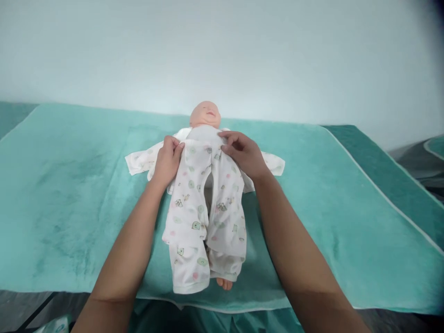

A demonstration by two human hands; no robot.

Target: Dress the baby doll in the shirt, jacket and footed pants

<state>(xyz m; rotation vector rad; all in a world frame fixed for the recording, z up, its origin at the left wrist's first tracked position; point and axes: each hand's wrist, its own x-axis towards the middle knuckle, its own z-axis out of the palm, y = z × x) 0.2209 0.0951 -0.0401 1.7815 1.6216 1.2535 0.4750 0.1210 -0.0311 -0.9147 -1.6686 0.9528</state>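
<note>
A baby doll (205, 114) lies on its back on a teal towel (76, 194), head toward the wall. It wears a white printed top whose sleeves spread to both sides. White printed baby trousers (204, 217) lie over its body, and a bare foot (225, 283) pokes out below the hems. My left hand (168, 159) is closed on the trousers' waistband at the doll's left-of-frame side. My right hand (243, 152) pinches the waistband on the other side, near the doll's chest.
The towel covers a table that ends just in front of me. A darker green mat (385, 175) lies under the towel at the right. A pale wall stands right behind the doll's head. A white and green packet (55, 324) shows at the bottom left.
</note>
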